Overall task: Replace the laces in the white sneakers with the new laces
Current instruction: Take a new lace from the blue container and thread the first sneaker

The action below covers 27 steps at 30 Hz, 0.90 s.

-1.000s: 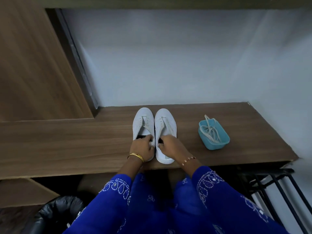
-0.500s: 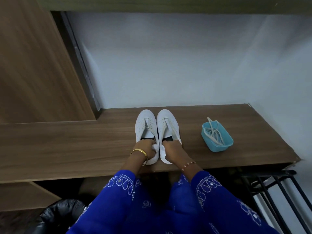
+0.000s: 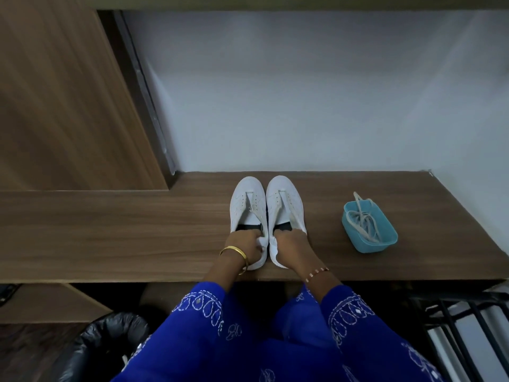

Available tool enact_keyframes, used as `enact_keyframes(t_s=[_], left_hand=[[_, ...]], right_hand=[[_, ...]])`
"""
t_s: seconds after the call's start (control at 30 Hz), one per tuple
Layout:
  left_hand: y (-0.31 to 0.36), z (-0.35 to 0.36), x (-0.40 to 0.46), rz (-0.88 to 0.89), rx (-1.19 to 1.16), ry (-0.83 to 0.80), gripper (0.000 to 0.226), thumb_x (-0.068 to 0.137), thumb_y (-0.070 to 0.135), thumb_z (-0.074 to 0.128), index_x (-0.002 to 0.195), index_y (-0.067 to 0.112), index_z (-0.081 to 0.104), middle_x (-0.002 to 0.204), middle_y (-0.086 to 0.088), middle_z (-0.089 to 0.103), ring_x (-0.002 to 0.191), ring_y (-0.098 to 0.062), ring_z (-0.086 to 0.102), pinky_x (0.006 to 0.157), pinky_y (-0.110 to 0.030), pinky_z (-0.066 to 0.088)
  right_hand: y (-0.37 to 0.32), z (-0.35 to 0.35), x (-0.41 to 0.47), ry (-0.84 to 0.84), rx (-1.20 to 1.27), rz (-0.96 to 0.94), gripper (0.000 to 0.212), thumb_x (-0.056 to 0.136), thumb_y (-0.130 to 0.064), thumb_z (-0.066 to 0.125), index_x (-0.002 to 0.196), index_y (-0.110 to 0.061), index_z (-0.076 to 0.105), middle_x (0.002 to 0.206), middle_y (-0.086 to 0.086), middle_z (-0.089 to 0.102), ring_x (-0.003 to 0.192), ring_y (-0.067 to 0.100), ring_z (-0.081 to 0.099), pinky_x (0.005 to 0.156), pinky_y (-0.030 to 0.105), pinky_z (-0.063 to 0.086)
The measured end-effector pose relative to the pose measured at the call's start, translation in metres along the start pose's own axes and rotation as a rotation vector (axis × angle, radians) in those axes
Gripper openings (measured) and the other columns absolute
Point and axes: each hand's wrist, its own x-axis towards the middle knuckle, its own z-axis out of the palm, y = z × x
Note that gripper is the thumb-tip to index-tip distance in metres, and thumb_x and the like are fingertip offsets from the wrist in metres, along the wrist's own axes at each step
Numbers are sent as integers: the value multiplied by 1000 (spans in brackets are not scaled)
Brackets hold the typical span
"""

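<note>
Wood-grain table (image 3: 137,232) runs along a pale wall (image 3: 303,92) from my head view, with a tall wooden panel (image 3: 60,106) rising at its far left. Two white sneakers sit side by side near the table's front edge, toes toward the wall, their sides touching. I see no laces threaded through either; the eyelet flaps lie open and the dark insoles show.

My left hand (image 3: 242,242) has its grip curled over the heel collar of the left sneaker (image 3: 246,205), fingers folded onto the rim, with a gold bangle (image 3: 234,253) on that wrist. My right hand (image 3: 290,244) grips the heel collar of the right sneaker (image 3: 285,199) the same way, fingers bent over the edge, a thin beaded bracelet (image 3: 316,272) on the wrist.

Well off to the right on the table stands a small blue tub (image 3: 371,244), holding a loose bundle of white laces (image 3: 363,221); one end loops up over the tub's far rim.

Below the table edge I see blue embroidered sleeves (image 3: 358,321), a black bin bag (image 3: 104,346) at lower left and a dark metal rack (image 3: 462,326) at lower right.
</note>
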Motion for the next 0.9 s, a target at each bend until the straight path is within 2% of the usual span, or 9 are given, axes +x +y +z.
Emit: enact_keyframes(t_s=[0.13,0.33,0.47,0.6,0.7,0.9], left_hand=[[0,4,0,3,55,12,34,90,31,51,117,11,51,110,-12,64,103,-31,58,81,-32,43],[2,5,1,9,99,58,33,89,31,51,114,10,50,106,-12,65,100,-30,59,76,-32,40],[4,5,0,-3,106,47,35,90,33,51,116,10,49,107,-11,64,101,-29,59,77,-31,40],[4,4,4,-26,89,14,30,89,33,51,109,10,55,107,-10,65,102,-28,59,76,-29,40],[4,5,7,-33,83,20,27,89,33,51,103,10,57,105,-9,66,100,-27,59,72,-28,37],[4,8,5,-13,129,65,29,88,34,50,107,13,57,105,-8,66,100,-27,60,76,-29,40]], right_hand=[[3,1,0,10,-54,-32,26,90,-12,44,115,-8,50,111,10,62,103,29,55,86,33,35],[3,3,-3,40,-22,-50,25,88,-9,44,111,-6,52,107,14,63,100,29,56,81,31,34],[4,3,-1,157,-77,-54,22,74,-14,66,94,-8,60,85,11,67,81,27,61,71,28,41],[6,7,4,13,-59,-72,22,88,-11,46,109,-8,52,105,11,64,99,30,57,84,32,35],[8,8,7,22,-62,-75,23,89,-10,46,111,-8,51,106,12,64,99,30,56,84,32,35],[9,9,9,32,-32,-81,24,89,-11,46,111,-8,52,106,12,65,100,31,57,85,31,35]])
